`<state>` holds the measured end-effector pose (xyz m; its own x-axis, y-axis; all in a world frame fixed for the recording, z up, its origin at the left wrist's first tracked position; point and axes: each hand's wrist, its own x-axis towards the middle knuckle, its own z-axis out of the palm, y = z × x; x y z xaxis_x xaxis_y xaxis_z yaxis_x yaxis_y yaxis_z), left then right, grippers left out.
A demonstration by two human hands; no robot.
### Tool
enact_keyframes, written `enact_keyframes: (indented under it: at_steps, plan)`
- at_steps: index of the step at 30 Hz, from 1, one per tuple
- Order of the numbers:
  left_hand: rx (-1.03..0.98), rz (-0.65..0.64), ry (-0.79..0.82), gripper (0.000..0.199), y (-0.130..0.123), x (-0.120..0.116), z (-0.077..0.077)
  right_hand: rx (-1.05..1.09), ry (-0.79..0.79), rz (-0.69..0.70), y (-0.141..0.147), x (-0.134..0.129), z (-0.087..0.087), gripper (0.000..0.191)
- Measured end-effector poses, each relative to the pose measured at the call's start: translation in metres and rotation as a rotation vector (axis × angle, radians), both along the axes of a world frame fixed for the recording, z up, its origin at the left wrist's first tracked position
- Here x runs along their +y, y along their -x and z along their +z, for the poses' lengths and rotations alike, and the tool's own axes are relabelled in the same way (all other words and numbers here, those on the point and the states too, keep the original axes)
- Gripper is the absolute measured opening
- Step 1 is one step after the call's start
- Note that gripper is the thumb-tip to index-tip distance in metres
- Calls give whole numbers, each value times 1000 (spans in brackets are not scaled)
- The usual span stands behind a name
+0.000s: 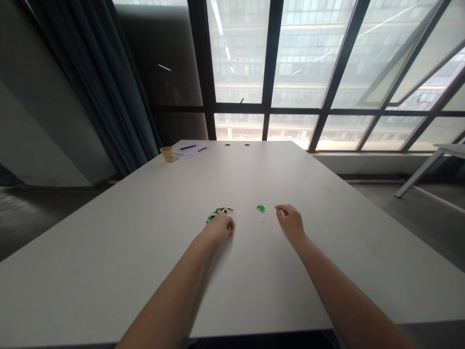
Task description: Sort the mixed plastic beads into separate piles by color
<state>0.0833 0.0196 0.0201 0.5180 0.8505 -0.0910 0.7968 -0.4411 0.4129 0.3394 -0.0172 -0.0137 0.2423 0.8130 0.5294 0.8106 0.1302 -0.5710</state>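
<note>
My left hand (pixel 218 229) is closed at the near edge of a pile of small mixed pieces (pixel 219 211), coloured blue, green, yellow and dark, and covers part of it. A small green piece (pixel 228 227) shows between its thumb and fingers. To the right lies a little group of green pieces (pixel 260 208), with a few pale yellow pieces (pixel 263 220) just nearer to me. Beside them, on the right, my right hand (pixel 291 220) rests low over the table with thumb and forefinger pinched. Whatever is in that pinch is too small to make out.
The white table (pixel 247 286) stretches away towards tall windows. At its far left stand a tan paper cup (pixel 167 154) and papers (pixel 189 151) with a blue pen (pixel 188 147) on them. A white stool or bench (pixel 421 177) is off to the right.
</note>
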Motion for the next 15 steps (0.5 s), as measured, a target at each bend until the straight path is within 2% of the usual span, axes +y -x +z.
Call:
enact_keyframes:
  at_steps: [7, 12, 15]
  plan:
    - [83, 20, -38, 14, -6, -3, 2, 60, -44, 39, -6, 0, 6, 22]
    - [37, 85, -42, 22, 8, 3, 10, 116, -43, 39, -12, -4, 10, 21]
    - [57, 99, 44, 21, 16, 3, 18, 128, -20, 51, -12, -5, 11, 21]
